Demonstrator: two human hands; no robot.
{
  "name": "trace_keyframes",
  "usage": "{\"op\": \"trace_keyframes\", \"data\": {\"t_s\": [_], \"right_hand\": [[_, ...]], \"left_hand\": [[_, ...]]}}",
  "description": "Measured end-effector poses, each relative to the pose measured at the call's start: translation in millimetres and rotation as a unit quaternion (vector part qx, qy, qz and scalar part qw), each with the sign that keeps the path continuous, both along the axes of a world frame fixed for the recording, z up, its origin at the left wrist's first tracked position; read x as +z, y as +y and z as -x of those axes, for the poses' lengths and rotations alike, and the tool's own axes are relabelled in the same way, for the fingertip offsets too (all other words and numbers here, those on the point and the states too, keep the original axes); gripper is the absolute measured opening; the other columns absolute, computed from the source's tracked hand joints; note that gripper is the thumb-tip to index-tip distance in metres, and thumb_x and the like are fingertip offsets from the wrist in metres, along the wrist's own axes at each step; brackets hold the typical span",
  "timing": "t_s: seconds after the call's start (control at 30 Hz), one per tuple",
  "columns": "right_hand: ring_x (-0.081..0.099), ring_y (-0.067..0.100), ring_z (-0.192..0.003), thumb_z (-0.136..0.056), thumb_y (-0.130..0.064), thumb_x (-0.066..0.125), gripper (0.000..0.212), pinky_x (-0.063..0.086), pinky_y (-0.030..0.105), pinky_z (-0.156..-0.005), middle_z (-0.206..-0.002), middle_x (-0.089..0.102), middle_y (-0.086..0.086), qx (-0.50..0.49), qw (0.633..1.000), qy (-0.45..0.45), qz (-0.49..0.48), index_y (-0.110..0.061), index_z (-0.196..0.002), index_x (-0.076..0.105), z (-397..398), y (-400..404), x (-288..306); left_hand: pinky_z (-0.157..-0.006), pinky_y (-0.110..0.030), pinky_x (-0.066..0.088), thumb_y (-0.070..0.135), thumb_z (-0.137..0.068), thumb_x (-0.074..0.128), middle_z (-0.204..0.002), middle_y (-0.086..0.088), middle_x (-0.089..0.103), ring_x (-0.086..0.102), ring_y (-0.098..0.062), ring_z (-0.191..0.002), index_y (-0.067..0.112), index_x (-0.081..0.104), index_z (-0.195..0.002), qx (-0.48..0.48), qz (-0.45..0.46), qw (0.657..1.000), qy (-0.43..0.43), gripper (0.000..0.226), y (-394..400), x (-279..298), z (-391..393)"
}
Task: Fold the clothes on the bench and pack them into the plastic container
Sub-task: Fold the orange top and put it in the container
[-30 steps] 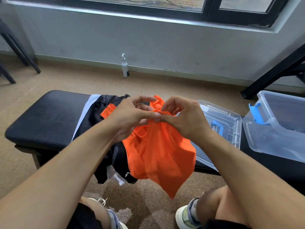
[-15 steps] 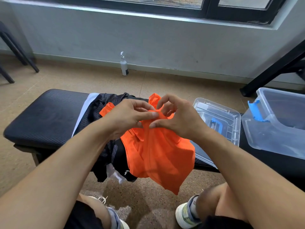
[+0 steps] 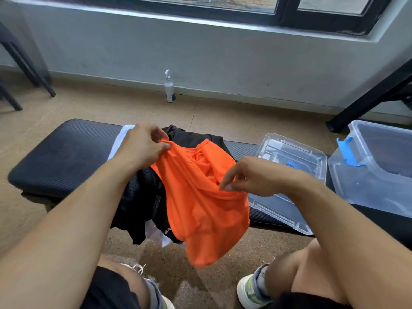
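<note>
An orange garment [image 3: 200, 197] hangs in front of the black padded bench [image 3: 62, 157]. My left hand [image 3: 142, 148] pinches its upper left edge between thumb and fingers. My right hand [image 3: 252, 175] hovers over the garment's right edge with fingers curled, the fingertips at the cloth; whether it pinches the cloth I cannot tell. A black mesh garment with white parts [image 3: 142, 197] lies in a heap on the bench under the orange one and droops over the front edge. The clear plastic container [image 3: 374, 175] with a blue latch stands on the bench at the right.
The container's clear lid [image 3: 289, 188] lies flat on the bench between the clothes and the container. A white pump bottle [image 3: 169, 90] stands by the wall. Black metal legs [image 3: 367, 101] rise at the right, chair legs at the left. My knees and shoes are below.
My hands were together pinching the orange garment at its top. They have moved apart, left hand up and left, right hand down and right, spreading the cloth.
</note>
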State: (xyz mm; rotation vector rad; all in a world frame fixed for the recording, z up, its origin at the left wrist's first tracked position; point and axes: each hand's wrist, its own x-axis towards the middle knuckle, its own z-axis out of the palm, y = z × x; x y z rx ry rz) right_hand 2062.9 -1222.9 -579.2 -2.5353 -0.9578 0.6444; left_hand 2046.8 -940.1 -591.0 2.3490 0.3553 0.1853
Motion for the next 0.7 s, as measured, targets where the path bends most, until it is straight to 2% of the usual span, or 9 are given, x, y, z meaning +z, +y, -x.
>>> {"op": "trace_keyframes", "data": {"t_s": [0.07,0.17,0.27,0.37,0.43,0.5,0.57,0.63,0.7], "right_hand": [[0.057,-0.003,-0.071,-0.09,-0.022,0.07,0.021,0.043,0.015,-0.069,-0.074,0.062,-0.029,-0.032,0.997,-0.056,-0.036,-0.036,-0.105,0.076,-4,7,-5],[0.052,0.008,-0.099,-0.089,-0.017,0.07,0.037,0.049,0.036,-0.087,-0.112,0.063,-0.021,-0.017,0.99,-0.141,-0.007,-0.042,-0.117,0.069,-15,16,-15],[0.043,0.014,-0.105,-0.087,-0.013,0.064,0.051,0.047,0.035,-0.093,-0.13,0.062,-0.021,0.058,0.982,-0.167,0.06,-0.044,-0.127,0.063,-19,26,-25],[0.039,0.013,-0.098,-0.092,-0.023,0.053,0.04,0.043,0.028,-0.089,-0.114,0.065,-0.013,0.073,0.977,-0.155,0.128,-0.043,-0.125,0.064,-26,24,-28],[0.042,0.016,-0.097,-0.093,-0.025,0.046,0.029,0.045,0.032,-0.089,-0.092,0.055,-0.014,0.057,0.973,-0.167,0.151,-0.039,-0.106,0.068,-36,15,-27],[0.045,0.02,-0.101,-0.095,-0.024,0.049,0.017,0.045,0.035,-0.087,-0.084,0.047,-0.014,0.046,0.97,-0.168,0.168,-0.035,-0.091,0.062,-40,9,-24],[0.048,0.019,-0.101,-0.096,-0.026,0.057,0.009,0.044,0.032,-0.083,-0.091,0.056,-0.009,0.023,0.982,-0.145,0.122,-0.027,-0.092,0.064,-37,6,-18],[0.056,0.02,-0.094,-0.096,-0.03,0.063,0.011,0.043,0.032,-0.076,-0.094,0.064,-0.001,-0.054,0.994,-0.092,0.001,-0.021,-0.092,0.065,-33,-2,-8],[0.061,0.021,-0.08,-0.097,-0.031,0.063,0.018,0.049,0.038,-0.072,-0.085,0.067,0.008,-0.137,0.978,-0.058,-0.145,-0.018,-0.085,0.059,-31,-18,4]], "left_hand": [[-0.077,-0.029,0.047,0.022,-0.084,0.08,-0.093,-0.001,0.071,0.066,-0.018,-0.092,0.02,0.075,-0.098,-0.007,-0.007,1.0,-0.002,0.015,-2,1,0],[-0.081,-0.031,0.051,0.022,-0.084,0.08,-0.093,0.0,0.07,0.067,-0.018,-0.092,0.022,0.075,-0.097,-0.014,-0.015,1.0,-0.01,0.014,-4,-1,-2],[-0.083,-0.03,0.049,0.02,-0.084,0.079,-0.096,0.0,0.069,0.066,-0.017,-0.095,0.025,0.072,-0.1,-0.017,-0.009,1.0,-0.023,0.018,-5,-2,-2],[-0.085,-0.029,0.049,0.019,-0.086,0.075,-0.096,0.002,0.069,0.065,-0.016,-0.097,0.027,0.072,-0.105,0.012,-0.001,0.999,-0.044,0.02,-1,0,-1],[-0.089,-0.033,0.053,0.019,-0.087,0.072,-0.096,0.002,0.072,0.068,-0.017,-0.096,0.028,0.073,-0.103,0.044,0.008,0.996,-0.075,0.018,3,3,-1],[-0.085,-0.03,0.052,0.02,-0.089,0.071,-0.095,0.002,0.072,0.068,-0.016,-0.093,0.028,0.074,-0.104,0.07,0.018,0.993,-0.092,0.017,7,6,-1],[-0.08,-0.026,0.047,0.021,-0.091,0.07,-0.093,0.003,0.07,0.066,-0.014,-0.091,0.026,0.074,-0.106,0.085,0.028,0.991,-0.097,0.017,9,7,1],[-0.08,-0.026,0.047,0.021,-0.091,0.07,-0.093,0.002,0.07,0.065,-0.015,-0.09,0.026,0.074,-0.107,0.1,0.043,0.988,-0.106,0.017,12,7,2],[-0.083,-0.031,0.053,0.021,-0.09,0.07,-0.093,0.001,0.071,0.067,-0.016,-0.091,0.028,0.075,-0.104,0.109,0.068,0.984,-0.126,0.016,16,7,3]]}}
